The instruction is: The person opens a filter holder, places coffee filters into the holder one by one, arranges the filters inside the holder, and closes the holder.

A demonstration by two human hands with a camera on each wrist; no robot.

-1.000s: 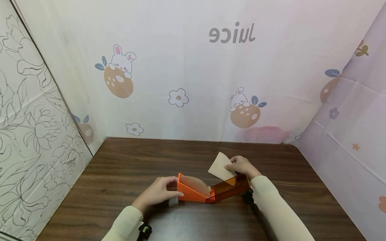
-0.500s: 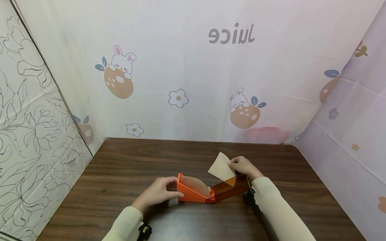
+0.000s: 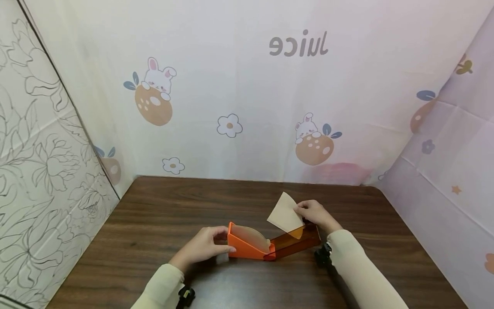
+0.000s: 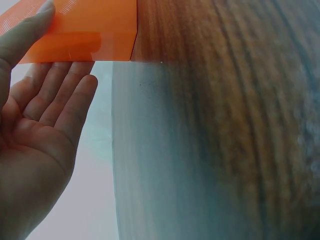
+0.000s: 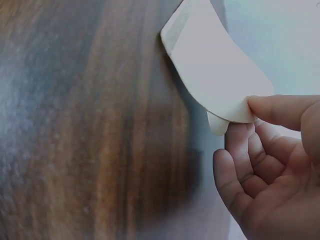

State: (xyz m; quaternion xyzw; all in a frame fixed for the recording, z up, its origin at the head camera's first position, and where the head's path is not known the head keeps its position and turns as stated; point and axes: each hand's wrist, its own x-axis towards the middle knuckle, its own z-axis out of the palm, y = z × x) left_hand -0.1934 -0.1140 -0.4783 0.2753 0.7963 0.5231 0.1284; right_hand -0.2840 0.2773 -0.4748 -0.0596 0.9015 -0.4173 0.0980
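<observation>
An orange coffee filter box (image 3: 247, 248) stands on the wooden table, its amber see-through lid (image 3: 287, 243) swung out to the right. Tan paper filters (image 3: 248, 237) sit inside it. My left hand (image 3: 202, 245) holds the box at its left end, the thumb on the near side and the fingers behind; the left wrist view shows the thumb lying on the orange wall (image 4: 90, 30). Between thumb and fingers, my right hand (image 3: 314, 214) pinches the rounded edge of a cone-shaped paper coffee filter (image 3: 285, 216), seen close up in the right wrist view. The filter's lower corner is behind the lid.
The dark wood table (image 3: 173, 201) reaches back to a patterned curtain (image 3: 231, 86). More curtain hangs on the left and right sides. Black wrist cameras (image 3: 323, 255) sit below both sleeves, the right one close to the lid's end.
My right hand has shifted slightly right along the filter's edge, its thumb now nearer the rim. The filter has risen a little. The left hand, box and lid have stayed put.
</observation>
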